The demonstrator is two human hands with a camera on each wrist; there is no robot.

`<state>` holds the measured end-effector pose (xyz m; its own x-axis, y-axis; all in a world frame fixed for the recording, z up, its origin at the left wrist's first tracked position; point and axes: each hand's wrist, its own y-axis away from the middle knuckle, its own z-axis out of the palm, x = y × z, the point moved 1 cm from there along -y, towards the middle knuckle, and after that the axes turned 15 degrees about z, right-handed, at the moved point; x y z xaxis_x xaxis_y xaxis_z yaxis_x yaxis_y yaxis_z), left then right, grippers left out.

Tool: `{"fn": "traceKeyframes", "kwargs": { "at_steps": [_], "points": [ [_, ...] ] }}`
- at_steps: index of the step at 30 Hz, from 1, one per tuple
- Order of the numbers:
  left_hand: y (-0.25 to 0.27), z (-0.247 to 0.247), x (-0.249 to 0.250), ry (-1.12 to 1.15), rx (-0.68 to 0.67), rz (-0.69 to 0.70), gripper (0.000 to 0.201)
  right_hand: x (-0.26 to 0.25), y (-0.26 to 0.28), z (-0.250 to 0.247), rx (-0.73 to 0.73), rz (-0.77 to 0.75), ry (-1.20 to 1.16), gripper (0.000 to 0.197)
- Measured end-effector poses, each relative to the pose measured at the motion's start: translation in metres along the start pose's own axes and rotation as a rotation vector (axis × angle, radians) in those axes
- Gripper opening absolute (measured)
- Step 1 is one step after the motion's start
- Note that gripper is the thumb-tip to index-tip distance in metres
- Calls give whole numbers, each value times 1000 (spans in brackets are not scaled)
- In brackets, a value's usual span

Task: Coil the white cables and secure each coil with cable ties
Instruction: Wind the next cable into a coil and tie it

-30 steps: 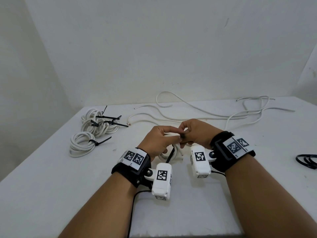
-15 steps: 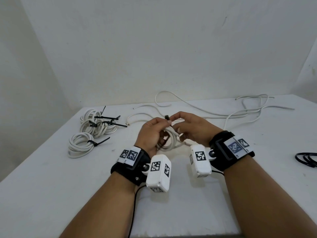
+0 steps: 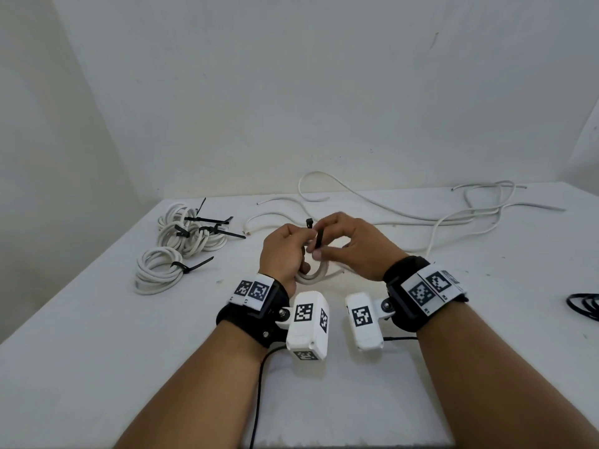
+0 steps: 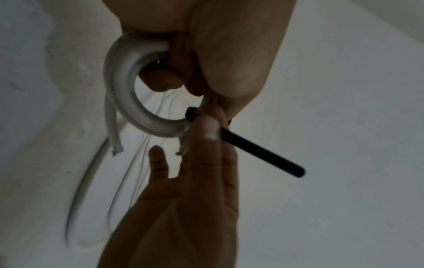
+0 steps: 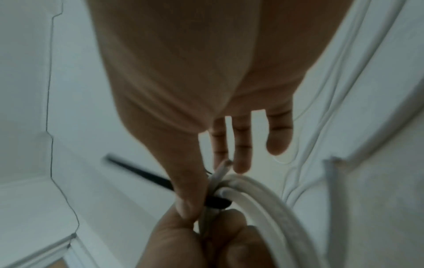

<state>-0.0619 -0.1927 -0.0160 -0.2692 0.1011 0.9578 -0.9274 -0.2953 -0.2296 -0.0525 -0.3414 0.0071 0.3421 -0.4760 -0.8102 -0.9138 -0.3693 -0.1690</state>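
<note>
A small white cable coil (image 3: 310, 276) hangs above the white table (image 3: 97, 351), gripped at its top by my left hand (image 3: 303, 243). Its loop (image 4: 128, 101) and two cut ends show in the left wrist view. A black cable tie (image 3: 319, 239) crosses the coil where the hands meet, with its head sticking up. My right hand (image 3: 319, 249) pinches the tie strap (image 4: 261, 156) between thumb and forefinger, the other fingers spread. In the right wrist view the thumb (image 5: 190, 190) presses the tie (image 5: 142, 174) against the coil (image 5: 263, 195). How far the tie wraps round is hidden.
Tied white coils lie at the left: a cluster (image 3: 191, 238) and a single one (image 3: 158, 270), each with black tie tails sticking out. Loose white cables (image 3: 389, 212) snake along the back and right (image 3: 486, 202). Spare black ties (image 3: 583, 304) lie at the right edge.
Both hands have risen slightly with the coil. The tie, which hung below the hands, now stands between the fingertips with its head up. The right fingers have shifted onto the strap.
</note>
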Motion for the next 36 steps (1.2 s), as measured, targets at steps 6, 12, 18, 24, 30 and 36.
{"fn": "traceKeyframes", "kwargs": {
  "at_steps": [6,12,18,24,30,36],
  "points": [
    [1,1,5,-39,-10,51,35,2,-5,3,118,34,-188,9],
    [2,-1,4,-102,-5,78,27,-3,-2,-2,121,139,-557,20],
    [1,-3,4,-164,-3,92,26,0,-2,-3,104,272,-788,11],
    [2,-4,5,-219,-21,102,20,3,-1,4,112,258,-471,11],
    [5,-5,7,-283,-70,138,15,4,0,4,89,294,-411,10],
    [8,-1,9,-348,-133,181,12,8,-3,0,68,382,-611,8]
  ]
}}
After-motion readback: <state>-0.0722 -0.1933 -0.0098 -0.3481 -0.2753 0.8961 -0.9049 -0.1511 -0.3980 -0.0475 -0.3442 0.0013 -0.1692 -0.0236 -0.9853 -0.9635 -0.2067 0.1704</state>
